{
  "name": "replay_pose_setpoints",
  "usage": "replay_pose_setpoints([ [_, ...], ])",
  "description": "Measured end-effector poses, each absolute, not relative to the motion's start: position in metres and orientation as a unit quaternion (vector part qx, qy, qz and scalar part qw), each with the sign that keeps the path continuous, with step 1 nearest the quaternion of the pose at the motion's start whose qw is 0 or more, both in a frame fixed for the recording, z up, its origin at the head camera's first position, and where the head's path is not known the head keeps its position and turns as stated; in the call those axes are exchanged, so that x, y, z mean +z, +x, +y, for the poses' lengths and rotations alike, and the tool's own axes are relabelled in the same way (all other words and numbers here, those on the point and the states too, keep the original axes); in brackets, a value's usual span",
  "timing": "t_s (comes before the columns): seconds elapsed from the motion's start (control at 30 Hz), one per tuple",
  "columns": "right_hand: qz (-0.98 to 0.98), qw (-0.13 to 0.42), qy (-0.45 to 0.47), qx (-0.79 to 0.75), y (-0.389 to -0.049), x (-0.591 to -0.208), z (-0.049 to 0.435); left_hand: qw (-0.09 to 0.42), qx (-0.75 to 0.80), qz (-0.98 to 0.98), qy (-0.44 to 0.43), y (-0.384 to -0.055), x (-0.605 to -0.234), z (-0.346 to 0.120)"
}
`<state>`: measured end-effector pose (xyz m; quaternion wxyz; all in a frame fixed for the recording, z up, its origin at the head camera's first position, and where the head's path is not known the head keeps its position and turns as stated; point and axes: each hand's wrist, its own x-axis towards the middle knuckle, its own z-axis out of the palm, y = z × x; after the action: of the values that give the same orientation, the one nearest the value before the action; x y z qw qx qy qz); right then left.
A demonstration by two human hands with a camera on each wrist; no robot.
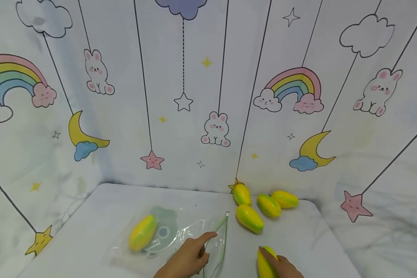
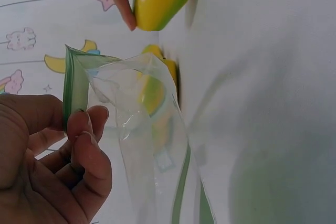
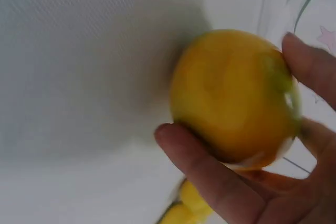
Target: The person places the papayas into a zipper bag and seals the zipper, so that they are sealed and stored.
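My left hand [image 1: 191, 256] pinches the green zip edge of a clear plastic bag [image 2: 131, 135] between thumb and fingers, holding that rim up off the table. The bag's mouth gapes toward the right and its body lies flat, with a green bear print [image 1: 165, 216] on it. One yellow-green mango [image 1: 142, 233] lies at the bag's left part, seemingly inside. At the front right, my right hand [image 1: 286, 266] grips another mango [image 3: 231, 93], thumb and fingers spread round its sides. The right wrist view is blurred.
Several more mangoes [image 1: 249, 218] sit in a loose group at the back right of the white table [image 1: 309, 231]. Behind the table stands a white backdrop [image 1: 180, 154] printed with rabbits, stars, moons and rainbows.
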<state>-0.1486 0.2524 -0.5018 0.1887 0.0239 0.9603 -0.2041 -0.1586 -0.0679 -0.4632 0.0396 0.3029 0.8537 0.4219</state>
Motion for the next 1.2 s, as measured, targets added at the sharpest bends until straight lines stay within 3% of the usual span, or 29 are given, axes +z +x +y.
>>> replay_pose_setpoints([
  [0.23,0.939,0.155,-0.023,-0.307,-0.141,-0.49,0.244,0.031,0.425,0.856,0.292,-0.16,-0.464,-0.062],
  [0.47,0.895,0.175,0.005,-0.41,-0.141,-0.484,0.224,0.002,0.405,0.87,0.282,-0.159,-0.458,-0.057],
  [0.8,0.827,0.204,-0.058,-0.52,-0.141,-0.475,0.2,0.059,0.428,0.861,0.268,-0.157,-0.457,-0.055],
  [1.03,0.807,0.183,-0.098,-0.553,-0.14,-0.472,0.184,0.083,0.445,0.86,0.238,-0.147,-0.455,-0.046],
  [1.2,0.818,0.186,-0.075,-0.539,-0.143,-0.468,0.176,0.106,0.437,0.868,0.212,-0.141,-0.451,-0.042],
])
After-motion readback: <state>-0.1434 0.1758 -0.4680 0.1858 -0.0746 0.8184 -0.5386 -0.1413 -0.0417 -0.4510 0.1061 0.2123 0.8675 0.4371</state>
